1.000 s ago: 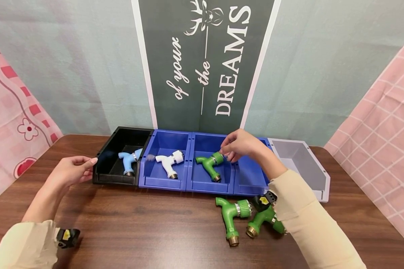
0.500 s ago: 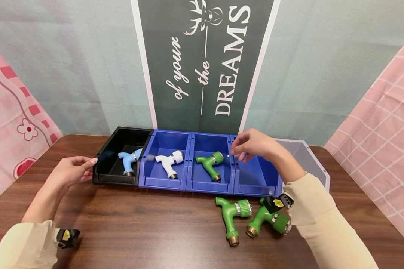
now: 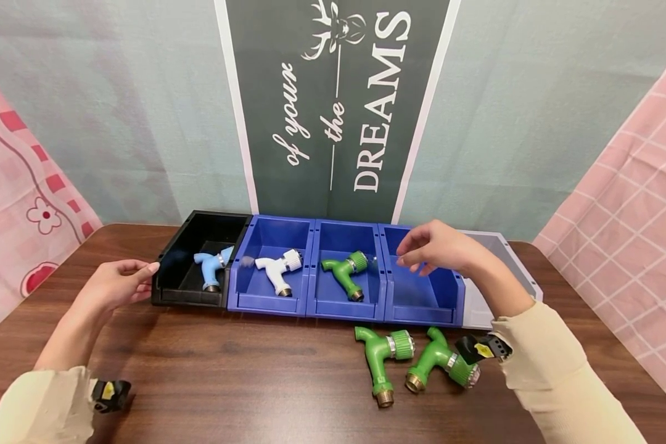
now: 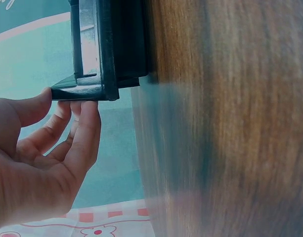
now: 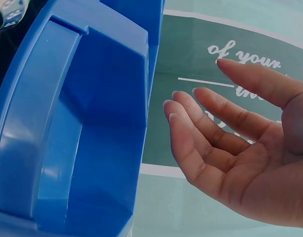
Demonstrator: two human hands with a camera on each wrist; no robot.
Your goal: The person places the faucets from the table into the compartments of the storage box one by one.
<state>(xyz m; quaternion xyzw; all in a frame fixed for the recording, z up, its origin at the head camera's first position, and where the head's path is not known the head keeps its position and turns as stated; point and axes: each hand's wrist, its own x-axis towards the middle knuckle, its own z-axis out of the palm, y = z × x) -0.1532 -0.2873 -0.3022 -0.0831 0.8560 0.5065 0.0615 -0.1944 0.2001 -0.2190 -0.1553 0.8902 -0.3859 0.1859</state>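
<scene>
My left hand (image 3: 116,283) touches the left side of the black bin (image 3: 163,296); in the left wrist view the thumb is at the rim's corner and the fingertips rest against the outer wall. My right hand (image 3: 435,246), fingers relaxed and holding nothing, hovers over the rightmost blue bin (image 3: 416,314). A green tap (image 3: 344,274) lies in the blue bin just left of it. Two more green taps, one upright-handled (image 3: 378,357) and one tilted tap (image 3: 435,357), lie on the table in front.
A white tap (image 3: 277,271) is in the left blue bin (image 3: 269,305), and a light blue tap (image 3: 209,268) in the black bin. A grey bin (image 3: 480,308) ends the row at right, partly behind the right arm. The wooden table (image 3: 227,382) extends in front; a printed curtain (image 3: 533,123) hangs behind.
My right hand has moved right, away from the green tap in the bin, its fingers spreading. The left hand stays at the black bin.
</scene>
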